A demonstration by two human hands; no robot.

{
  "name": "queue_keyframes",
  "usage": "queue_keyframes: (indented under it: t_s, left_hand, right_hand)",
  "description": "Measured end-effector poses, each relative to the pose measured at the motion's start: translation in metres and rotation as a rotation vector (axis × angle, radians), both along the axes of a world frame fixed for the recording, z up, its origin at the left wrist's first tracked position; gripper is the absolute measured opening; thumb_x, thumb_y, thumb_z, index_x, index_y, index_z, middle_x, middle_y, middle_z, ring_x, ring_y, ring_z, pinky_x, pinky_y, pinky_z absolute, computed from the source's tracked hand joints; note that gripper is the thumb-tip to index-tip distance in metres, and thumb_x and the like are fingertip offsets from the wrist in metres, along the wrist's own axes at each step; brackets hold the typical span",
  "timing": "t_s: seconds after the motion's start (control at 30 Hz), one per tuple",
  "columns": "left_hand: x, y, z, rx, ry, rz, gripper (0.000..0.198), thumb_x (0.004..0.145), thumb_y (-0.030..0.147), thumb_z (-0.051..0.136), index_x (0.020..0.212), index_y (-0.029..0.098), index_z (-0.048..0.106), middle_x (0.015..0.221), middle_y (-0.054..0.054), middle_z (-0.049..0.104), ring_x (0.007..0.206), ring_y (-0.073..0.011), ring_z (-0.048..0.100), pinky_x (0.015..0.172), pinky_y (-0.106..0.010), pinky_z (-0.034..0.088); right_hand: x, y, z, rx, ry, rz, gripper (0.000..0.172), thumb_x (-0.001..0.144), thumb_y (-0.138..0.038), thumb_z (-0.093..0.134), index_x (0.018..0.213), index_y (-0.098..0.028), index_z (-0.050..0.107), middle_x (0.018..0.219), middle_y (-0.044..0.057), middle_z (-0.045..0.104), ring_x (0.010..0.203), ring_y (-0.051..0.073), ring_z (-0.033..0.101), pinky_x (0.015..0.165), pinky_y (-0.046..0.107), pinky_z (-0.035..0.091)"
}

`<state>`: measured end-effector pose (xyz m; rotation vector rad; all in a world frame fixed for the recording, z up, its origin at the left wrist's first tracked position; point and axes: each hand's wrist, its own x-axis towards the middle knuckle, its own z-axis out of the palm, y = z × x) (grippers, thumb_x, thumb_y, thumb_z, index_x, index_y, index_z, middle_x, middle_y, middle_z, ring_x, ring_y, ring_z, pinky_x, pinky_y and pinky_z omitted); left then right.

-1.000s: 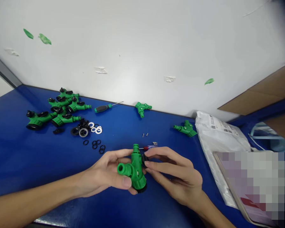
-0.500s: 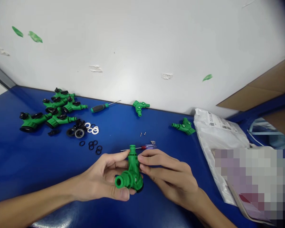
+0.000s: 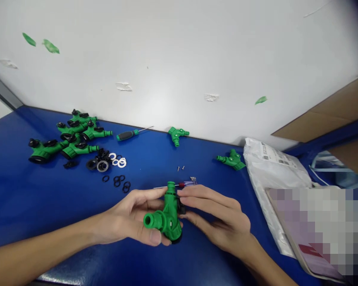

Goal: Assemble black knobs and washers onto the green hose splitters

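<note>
My left hand (image 3: 131, 220) grips a green plastic hose splitter (image 3: 166, 214) just above the blue table (image 3: 32, 198), thumb under one open outlet. My right hand (image 3: 219, 222) pinches a small black knob (image 3: 181, 207) on the splitter's right side, fingers closed on it. A thin red-handled screwdriver (image 3: 183, 184) lies on the table just behind both hands.
A heap of finished green splitters (image 3: 70, 137) lies at the far left, with black and white rings (image 3: 111, 167) beside it. A green-handled screwdriver (image 3: 129, 135), two bare green bodies (image 3: 177, 135) (image 3: 232, 160), tiny screws (image 3: 180, 168) and a white plastic bag (image 3: 274, 171) are further back and right.
The splitter has been turned slightly in my hands, and the black knob shows again at its right side under my right fingers. Both hands stay in the same spot.
</note>
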<state>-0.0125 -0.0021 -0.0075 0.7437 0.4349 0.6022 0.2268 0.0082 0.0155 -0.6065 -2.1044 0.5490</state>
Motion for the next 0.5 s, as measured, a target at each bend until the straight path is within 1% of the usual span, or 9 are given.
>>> queue_keyframes:
  t_s: [0.17,0.27,0.37,0.5]
  left_hand:
    - [-0.001,0.002,0.001,0.056,-0.01,-0.004,0.082,0.071,0.021,0.086,0.145,0.027,0.049,0.125,-0.015,0.066,0.107,-0.0278,0.066,0.088,-0.042,0.054]
    - [-0.001,0.005,0.003,0.069,0.005,-0.042,0.082,0.073,0.023,0.085,0.145,0.029,0.048,0.125,-0.014,0.067,0.111,-0.0278,0.064,0.09,-0.042,0.053]
    - [-0.001,0.007,0.005,0.087,0.018,-0.082,0.083,0.073,0.025,0.085,0.146,0.03,0.046,0.125,-0.013,0.066,0.109,-0.0261,0.064,0.091,-0.041,0.053]
    - [0.0,0.007,0.007,0.1,0.016,-0.076,0.082,0.074,0.022,0.084,0.146,0.031,0.046,0.126,-0.012,0.066,0.108,-0.0245,0.063,0.092,-0.04,0.052]
  right_hand:
    - [-0.002,-0.003,-0.004,-0.025,0.026,-0.094,0.047,0.08,-0.003,0.074,0.123,-0.02,0.065,0.102,0.008,0.077,0.093,0.019,0.073,0.087,0.031,0.061]
    - [-0.003,-0.004,-0.007,-0.042,0.045,-0.124,0.043,0.079,-0.006,0.075,0.118,-0.021,0.067,0.098,0.007,0.077,0.087,0.019,0.075,0.083,0.031,0.062]
    - [-0.004,-0.004,-0.009,-0.058,0.061,-0.128,0.039,0.078,-0.005,0.075,0.113,-0.021,0.067,0.094,0.007,0.077,0.084,0.019,0.075,0.078,0.03,0.063]
    - [-0.005,-0.004,-0.011,-0.066,0.091,-0.133,0.035,0.078,-0.005,0.075,0.109,-0.02,0.067,0.093,0.007,0.078,0.082,0.02,0.076,0.076,0.031,0.064]
